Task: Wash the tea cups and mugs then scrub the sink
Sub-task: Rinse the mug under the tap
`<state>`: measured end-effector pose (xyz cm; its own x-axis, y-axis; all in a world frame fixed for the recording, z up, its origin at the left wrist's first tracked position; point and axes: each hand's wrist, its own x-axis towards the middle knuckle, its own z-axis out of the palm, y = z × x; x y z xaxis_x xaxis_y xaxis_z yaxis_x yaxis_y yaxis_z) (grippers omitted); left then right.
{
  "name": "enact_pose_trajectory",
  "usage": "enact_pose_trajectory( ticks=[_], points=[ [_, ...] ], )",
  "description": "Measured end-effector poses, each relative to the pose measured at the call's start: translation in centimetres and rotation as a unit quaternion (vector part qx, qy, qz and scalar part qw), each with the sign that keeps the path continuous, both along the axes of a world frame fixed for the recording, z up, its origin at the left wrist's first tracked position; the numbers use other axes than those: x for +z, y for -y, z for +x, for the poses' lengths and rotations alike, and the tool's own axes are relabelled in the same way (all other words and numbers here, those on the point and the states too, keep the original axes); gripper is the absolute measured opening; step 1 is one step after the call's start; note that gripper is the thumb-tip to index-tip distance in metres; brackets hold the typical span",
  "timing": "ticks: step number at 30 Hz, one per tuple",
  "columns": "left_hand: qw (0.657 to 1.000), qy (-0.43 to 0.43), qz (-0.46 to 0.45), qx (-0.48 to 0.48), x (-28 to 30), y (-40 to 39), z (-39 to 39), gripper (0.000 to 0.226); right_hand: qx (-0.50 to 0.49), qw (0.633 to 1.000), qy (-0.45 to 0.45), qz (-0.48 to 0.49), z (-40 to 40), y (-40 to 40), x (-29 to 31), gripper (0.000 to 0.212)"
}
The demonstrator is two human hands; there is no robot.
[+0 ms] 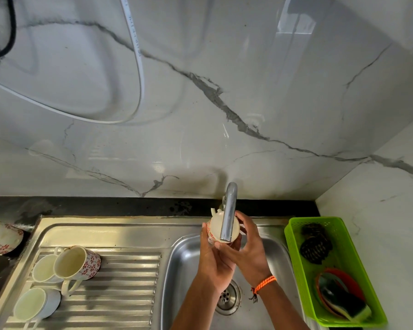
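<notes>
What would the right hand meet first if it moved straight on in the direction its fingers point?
The right hand already grips the cup; beyond it, probably the tap, though depth is unclear.

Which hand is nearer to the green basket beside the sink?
The right hand. It holds the cup under the tap, on the side toward the green basket. The left hand grips the cup from the far side, toward the drainboard.

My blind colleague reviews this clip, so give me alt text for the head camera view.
Both hands, left hand and right hand, hold a floral mug under the tap above the steel sink. Three mugs lie on the draining board; a green basket sits right.
</notes>
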<state>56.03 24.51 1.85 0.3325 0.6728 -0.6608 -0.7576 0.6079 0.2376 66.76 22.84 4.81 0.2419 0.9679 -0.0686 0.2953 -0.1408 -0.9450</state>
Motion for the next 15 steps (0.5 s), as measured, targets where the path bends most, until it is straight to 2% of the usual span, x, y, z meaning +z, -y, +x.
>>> enact_pose_trajectory(
  ticks=[3, 7, 11, 15],
  points=[
    [0.999, 0.019, 0.014, -0.023, -0.2, 0.1, -0.5, 0.076, 0.008, 1.000, 0.003, 0.004, 0.6, 1.2, -0.4, 0.094],
    [0.998, -0.038, 0.031, -0.050, -0.3, 0.1, -1.1, 0.066, 0.002, 0.999, 0.027, -0.031, 1.6, 3.0, -1.6, 0.092],
    [0.986, -0.146, 0.056, -0.063, -0.4, 0.3, -0.6, 0.062, -0.034, 0.996, 0.036, -0.074, 2.1, 4.0, -2.4, 0.088],
    [0.946, -0.303, 0.100, -0.056, -0.2, -0.4, 0.7, 0.080, -0.073, 0.987, -0.051, -0.134, 1.7, 3.9, -3.4, 0.071]
  ],
)
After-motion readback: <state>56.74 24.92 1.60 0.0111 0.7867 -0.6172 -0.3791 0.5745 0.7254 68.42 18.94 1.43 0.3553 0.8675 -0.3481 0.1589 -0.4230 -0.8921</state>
